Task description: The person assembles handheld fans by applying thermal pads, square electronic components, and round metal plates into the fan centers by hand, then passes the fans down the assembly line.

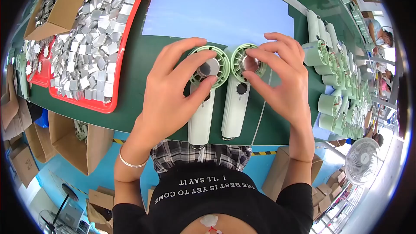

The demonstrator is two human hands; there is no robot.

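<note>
Stretching from one side to the other, a green table [134, 73] carries the work. At far left, an open cardboard box [65, 17] slants beside a red tray [112, 104] heaped with small silver metal pieces [95, 52]. Below that end, more open boxes [78, 147] stand on the blue floor [104, 164]. Next comes the left hand [171, 84], a bangle [132, 162] on its wrist, its thumb and index finger grasping the round grey cap [209, 66] inside the ring of the left fan [200, 121]. That pale green handheld fan lies near the table's front edge, handle toward the person. Behind, a light blue sheet [216, 8] covers part of the tabletop. Just beside lies the right fan [234, 115], where the thumb and index finger of the right hand [284, 78] grasp the round silver cap [250, 63] in its ring. Farther right, rows of similar fans [328, 104] crowd the table. Beyond its edge are a large round fan [363, 160] and, in the background, another person [382, 38].
</note>
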